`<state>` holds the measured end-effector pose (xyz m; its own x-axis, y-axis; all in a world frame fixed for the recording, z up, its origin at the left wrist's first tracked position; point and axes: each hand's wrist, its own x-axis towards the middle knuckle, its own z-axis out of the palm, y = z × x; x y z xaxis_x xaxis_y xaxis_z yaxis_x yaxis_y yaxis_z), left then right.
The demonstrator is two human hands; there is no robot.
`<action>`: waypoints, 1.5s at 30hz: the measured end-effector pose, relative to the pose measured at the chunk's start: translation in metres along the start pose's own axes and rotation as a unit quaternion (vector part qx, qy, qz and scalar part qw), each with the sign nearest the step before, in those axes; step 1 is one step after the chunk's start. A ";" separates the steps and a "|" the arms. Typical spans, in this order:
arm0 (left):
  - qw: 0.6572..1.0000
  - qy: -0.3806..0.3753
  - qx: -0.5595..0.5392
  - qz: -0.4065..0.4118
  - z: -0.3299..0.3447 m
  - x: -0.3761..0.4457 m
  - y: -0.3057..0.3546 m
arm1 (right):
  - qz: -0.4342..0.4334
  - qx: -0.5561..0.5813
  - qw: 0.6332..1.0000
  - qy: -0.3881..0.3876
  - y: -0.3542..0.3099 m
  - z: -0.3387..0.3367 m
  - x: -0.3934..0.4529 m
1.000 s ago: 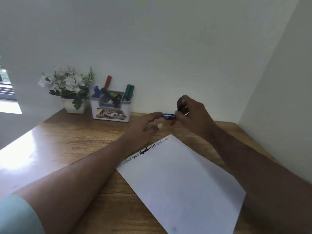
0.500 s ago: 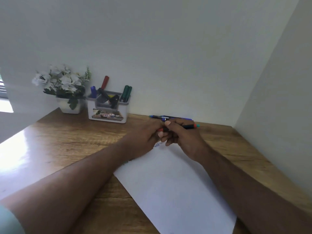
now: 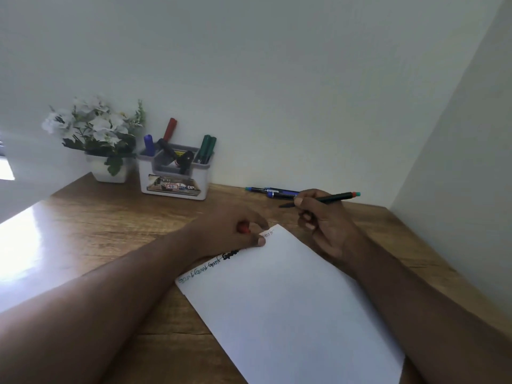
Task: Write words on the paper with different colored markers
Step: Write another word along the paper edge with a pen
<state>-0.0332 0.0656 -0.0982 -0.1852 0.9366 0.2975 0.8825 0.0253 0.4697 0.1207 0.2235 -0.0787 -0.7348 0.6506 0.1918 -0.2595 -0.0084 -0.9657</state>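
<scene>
A white sheet of paper (image 3: 288, 306) lies at an angle on the wooden desk, with a line of coloured words along its top edge. My left hand (image 3: 230, 234) rests on that top edge and is closed around a small red cap (image 3: 243, 228). My right hand (image 3: 324, 220) hovers just past the paper's far corner, gripping a thin dark marker (image 3: 332, 198) with a red and teal end, its tip pointing left. A blue marker (image 3: 273, 191) lies on the desk behind my right hand.
A white organiser (image 3: 174, 176) holding several markers stands by the back wall, with a pot of white flowers (image 3: 99, 139) to its left. A wall closes off the right side of the desk (image 3: 91, 225).
My hands have parted: the blue marker now lies on the desk, the right hand has drawn back right with the dark marker, and the left hand has settled on the paper's top edge with the red cap.
</scene>
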 end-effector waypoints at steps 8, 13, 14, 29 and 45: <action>0.998 -0.038 -0.046 -0.018 -0.001 0.003 -0.004 | 0.021 -0.101 0.994 -0.045 0.011 0.000 -0.001; 0.997 -0.049 -0.046 -0.033 -0.001 0.003 -0.002 | -0.014 -0.164 0.986 -0.041 0.011 0.000 0.002; 0.997 -0.050 -0.043 -0.034 -0.002 0.003 -0.002 | -0.012 -0.159 0.986 -0.042 0.011 0.001 0.003; 0.997 -0.049 -0.041 -0.035 -0.002 0.003 -0.002 | -0.011 -0.271 0.960 -0.064 0.017 0.008 -0.002; 0.997 -0.039 -0.047 -0.038 0.000 0.003 -0.003 | 0.001 -0.273 0.959 -0.070 0.019 0.007 -0.001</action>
<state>-0.0363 0.0685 -0.0985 -0.2121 0.9577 0.1944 0.8221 0.0673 0.5654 0.1120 0.2177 -0.0958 -0.8214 0.5430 0.1744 0.0816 0.4145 -0.9064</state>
